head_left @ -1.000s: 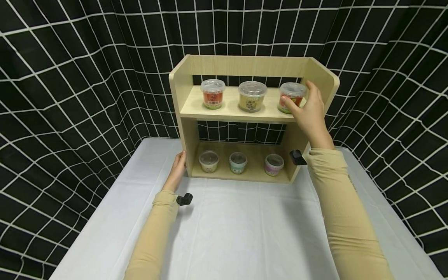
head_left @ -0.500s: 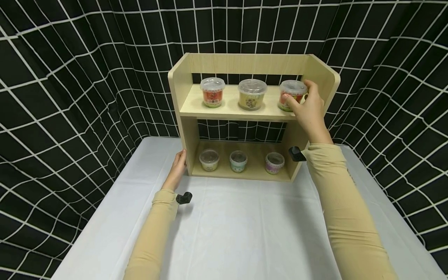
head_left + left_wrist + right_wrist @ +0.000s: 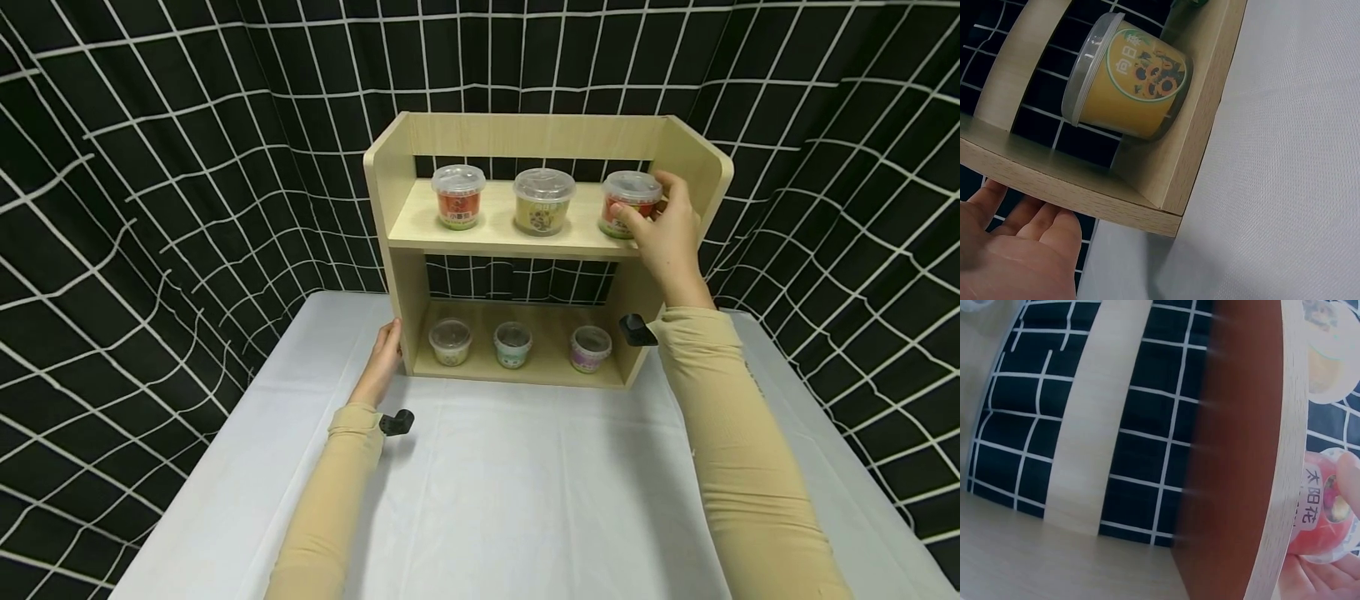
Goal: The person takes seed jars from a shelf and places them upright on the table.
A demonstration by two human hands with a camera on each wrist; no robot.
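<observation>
My right hand (image 3: pixel 671 237) holds a red cup with a clear lid (image 3: pixel 628 204) between thumb and fingers, at the right end of the upper shelf. In the right wrist view this red cup (image 3: pixel 1319 512) shows beyond the shelf board's edge. My left hand (image 3: pixel 381 360) touches the outer left side of the pale wooden rack (image 3: pixel 517 250) low down. Seen from the left wrist, the fingers of that left hand (image 3: pixel 1029 250) lie against the outside of the side panel, close to a yellow lidded cup (image 3: pixel 1135 87) on the bottom board.
Another red cup (image 3: pixel 458 198) and a larger yellow cup (image 3: pixel 543 202) stand on the upper shelf. Below are a pale yellow cup (image 3: pixel 450 342), a teal cup (image 3: pixel 513 345) and a purple cup (image 3: pixel 589 349). A white cloth covers the table (image 3: pixel 480 492); black gridded curtain (image 3: pixel 150 208) surrounds it.
The head view has shifted slightly. Both hands keep nearly the same places, the right at the red cup and the left at the rack's side.
</observation>
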